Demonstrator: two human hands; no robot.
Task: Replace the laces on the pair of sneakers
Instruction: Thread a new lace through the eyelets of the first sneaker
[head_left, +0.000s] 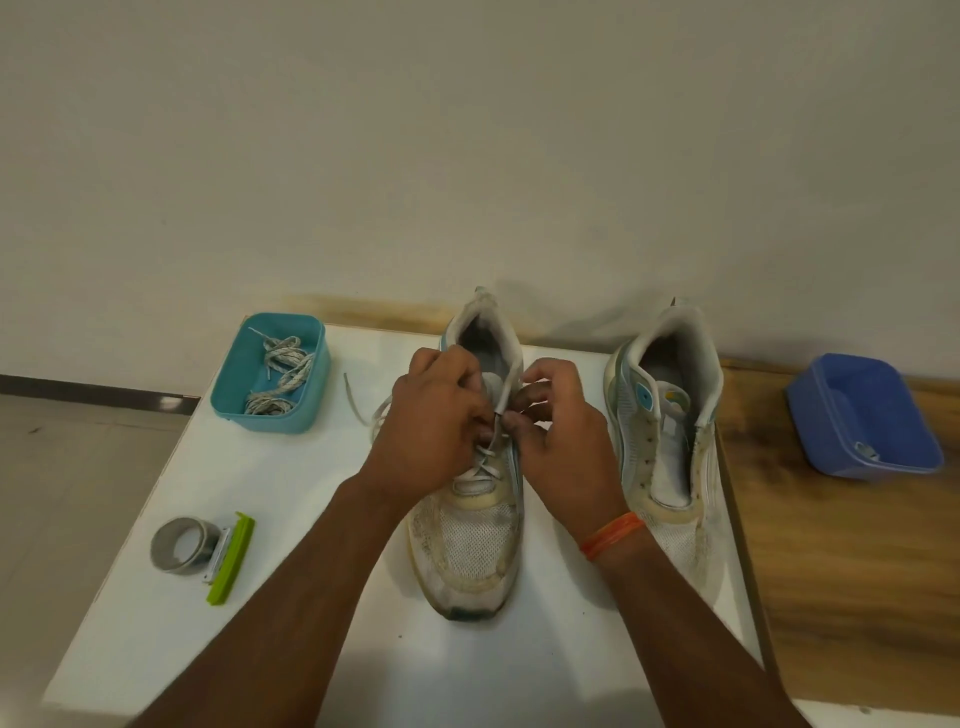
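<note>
On the left of the white bench (291, 519), a roll of grey tape with a lime-green plastic cutter (205, 551) is lying flat. Behind it, the teal plastic tub (270, 371) is holding a loose tangle of speckled white woven laces (283, 376).

At the middle, the worn white mesh sneaker with its toe toward the person (467, 499) is being worked on. The left hand (434, 415) is curling over the eyelets, its fingers pinching the flat white lace (485, 462); exactly where they grip is hidden. The right hand (561, 431) is pinching the lace's tip between thumb and forefinger, just beside the tongue. A free end is trailing onto the bench to the left.

To do this step well, the person should probably be keeping the lace flat and untwisted, steadying the upper with one hand while the other is drawing the tip squarely through each eyelet, one crossing at a time.

To the right, the matching white sneaker with bare eyelets (670, 441) is standing unlaced. Farthest right, on the wood surface, the blue plastic tub (865, 421) is holding only a small pale scrap, too small to identify.
</note>
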